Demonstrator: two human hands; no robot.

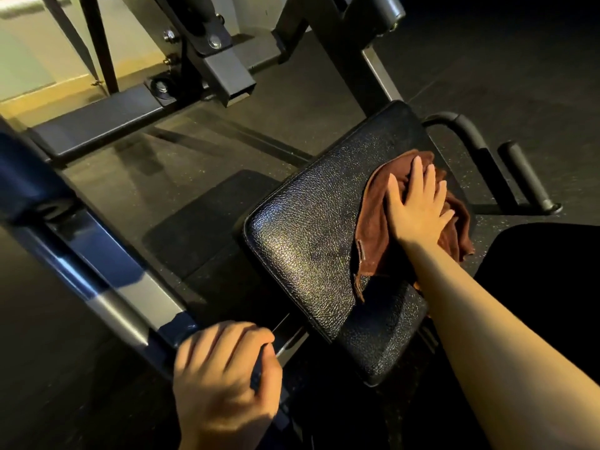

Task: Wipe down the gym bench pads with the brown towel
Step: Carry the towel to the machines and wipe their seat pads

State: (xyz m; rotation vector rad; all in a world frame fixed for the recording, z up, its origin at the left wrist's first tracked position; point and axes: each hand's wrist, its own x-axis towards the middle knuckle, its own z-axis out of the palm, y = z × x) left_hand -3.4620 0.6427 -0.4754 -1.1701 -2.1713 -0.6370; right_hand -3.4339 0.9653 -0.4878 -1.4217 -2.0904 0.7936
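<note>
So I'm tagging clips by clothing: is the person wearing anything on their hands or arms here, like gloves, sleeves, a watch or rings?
Nothing shows. The right hand and its forearm are bare right to the frame's edge: no glove, sleeve, watch or band. The left hand is bare too, with no ring or glove visible, and its wrist is uncovered where the frame cuts it off.

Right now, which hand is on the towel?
The right hand, fingers flat on the brown towel atop the pad; the left hand grips the frame bar.
</note>
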